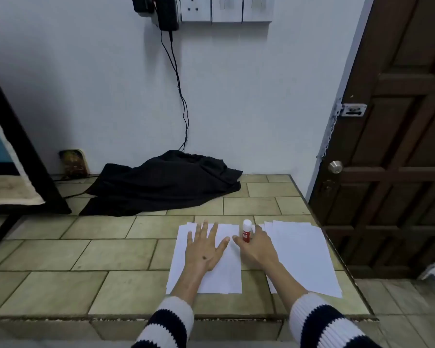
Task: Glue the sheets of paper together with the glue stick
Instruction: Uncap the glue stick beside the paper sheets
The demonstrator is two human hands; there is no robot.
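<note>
Two lots of white paper lie on a raised platform of greenish-beige tiles (111,254). The left lot, a small pile of white rectangular sheets (226,277), sits under the left hand (204,249), which lies flat on it with fingers straight and spread, palm down, gripping nothing. The right lot, a looser fan of white sheets (301,252), lies just beside it toward the platform's right edge, its upper corners slightly staggered.

Between the two piles stands the glue stick (246,231), a small upright tube with a red body and a white cap. The right hand (255,246) is curled around its lower part, thumb on the left side and fingers on the right, so the hand grasps the tube while the cap stands clear above the fingers. The base of the tube is hidden by the hand, so I cannot tell whether it touches the tiles.

Both forearms come from sleeves with broad navy and white stripes (166,322).

Farther back on the tiles, against a pale wall, lies a crumpled black cloth (166,182). Thin black cables (180,91) run down the wall to it from a black plug at a white socket panel (226,8). A dark brown panelled wooden door (397,146) with a round metal knob (335,167) stands to the right.
</note>
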